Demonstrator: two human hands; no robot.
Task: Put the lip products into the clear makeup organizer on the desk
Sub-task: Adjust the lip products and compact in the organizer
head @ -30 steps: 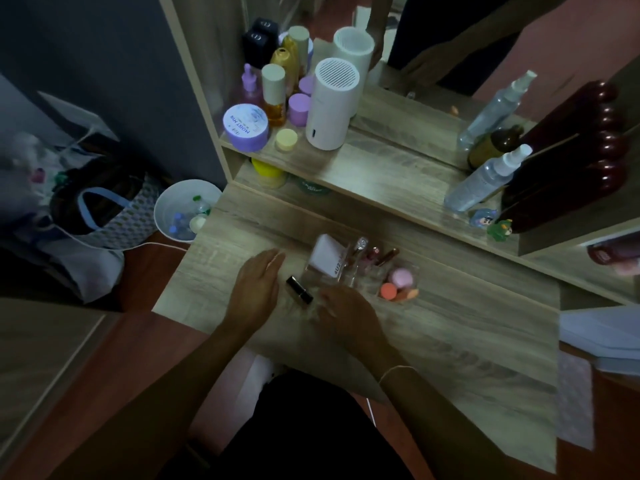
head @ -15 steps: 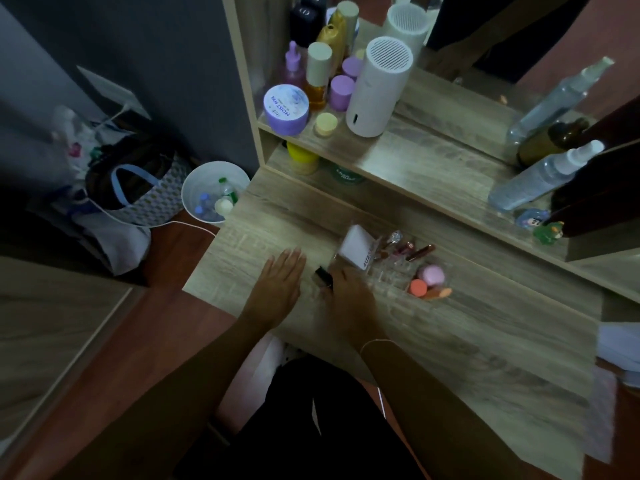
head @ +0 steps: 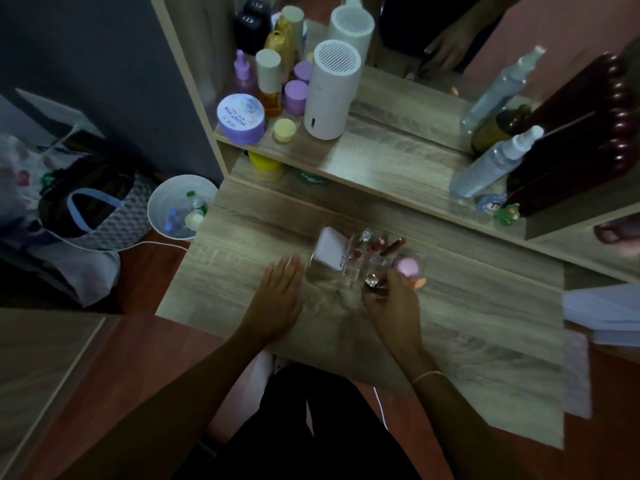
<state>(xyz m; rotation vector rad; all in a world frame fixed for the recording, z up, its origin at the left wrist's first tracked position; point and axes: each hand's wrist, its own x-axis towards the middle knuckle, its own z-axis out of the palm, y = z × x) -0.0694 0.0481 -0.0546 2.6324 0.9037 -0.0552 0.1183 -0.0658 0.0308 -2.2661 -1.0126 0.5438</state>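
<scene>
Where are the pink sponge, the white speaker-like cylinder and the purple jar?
Pink sponge (head: pixel 407 266): head view, on its rounded top.
White cylinder (head: pixel 330 98): head view, on its smooth side below the grille.
Purple jar (head: pixel 240 114): head view, on the middle of its printed lid.

Right hand moved from black lipstick lying on desk in front of left end of organizer across to organizer's right front, beside pink sponge; now grips lip product with shiny faceted cap, held at organizer's front edge
Black lipstick no longer visible on desk
Left hand shifted slightly closer to organizer's left side, palm flat on desk
</scene>
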